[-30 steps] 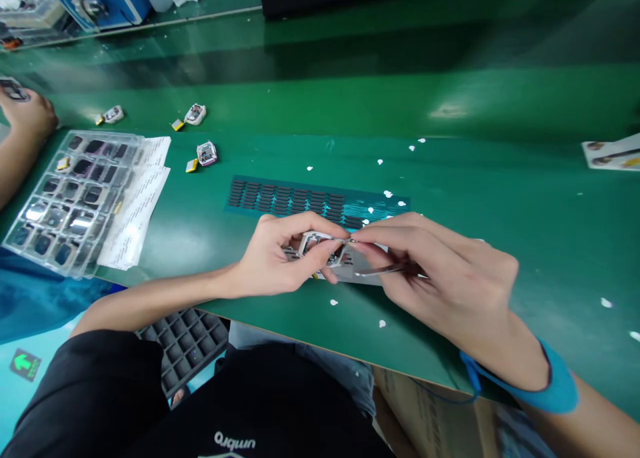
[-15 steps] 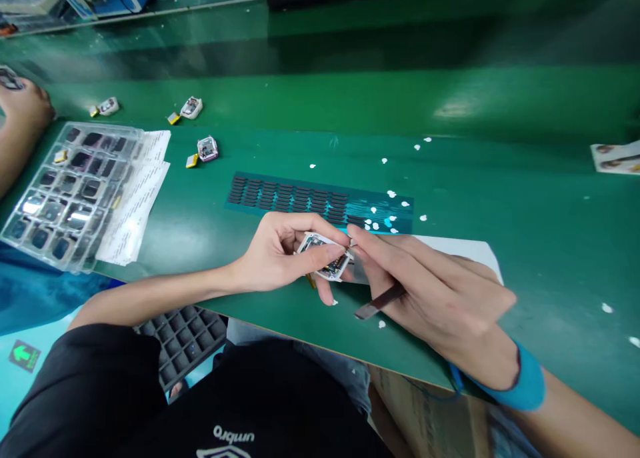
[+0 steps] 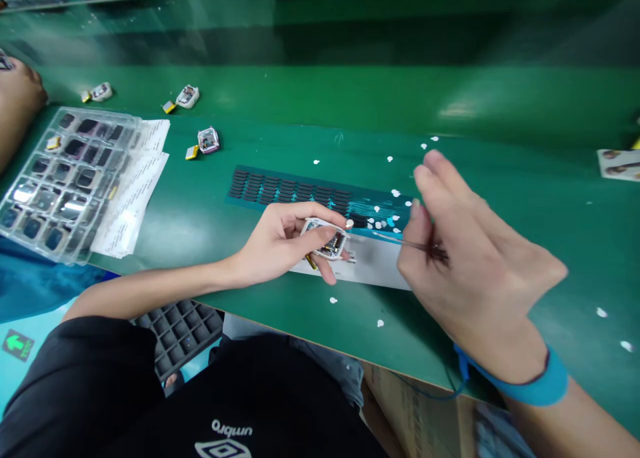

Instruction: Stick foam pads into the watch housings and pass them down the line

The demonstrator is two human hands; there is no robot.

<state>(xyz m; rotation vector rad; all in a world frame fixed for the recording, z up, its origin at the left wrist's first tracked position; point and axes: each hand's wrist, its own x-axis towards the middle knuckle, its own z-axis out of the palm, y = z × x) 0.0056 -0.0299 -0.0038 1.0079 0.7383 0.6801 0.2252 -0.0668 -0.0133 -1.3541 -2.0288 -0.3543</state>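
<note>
My left hand (image 3: pixel 285 248) grips a white watch case (image 3: pixel 334 243) with its circuit board exposed, thumb across the top. A yellow battery piece (image 3: pixel 311 261) hangs beneath it. On the index fingertip sits a small white round sticker (image 3: pixel 349 224). My right hand (image 3: pixel 470 265), blurred, is closed around thin metal tweezers (image 3: pixel 407 243), whose tip points left over the blue strip. Under the hands lie a white sheet (image 3: pixel 377 261) and the blue strip (image 3: pixel 250 185) with rows of dark adhesive pieces.
Several white round stickers (image 3: pixel 390 159) are scattered on the green table. Opened watch cases (image 3: pixel 208 139) with batteries lie at the back left. A clear compartment tray (image 3: pixel 65 185) rests on papers (image 3: pixel 133 205). A co-worker's hand (image 3: pixel 23 91) is at far left. Below the table edge is a grey divided tray (image 3: pixel 185 335).
My right hand has drawn back to the right, away from the watch case, and its tweezers now point left. A white sticker now shows on my left index fingertip.
</note>
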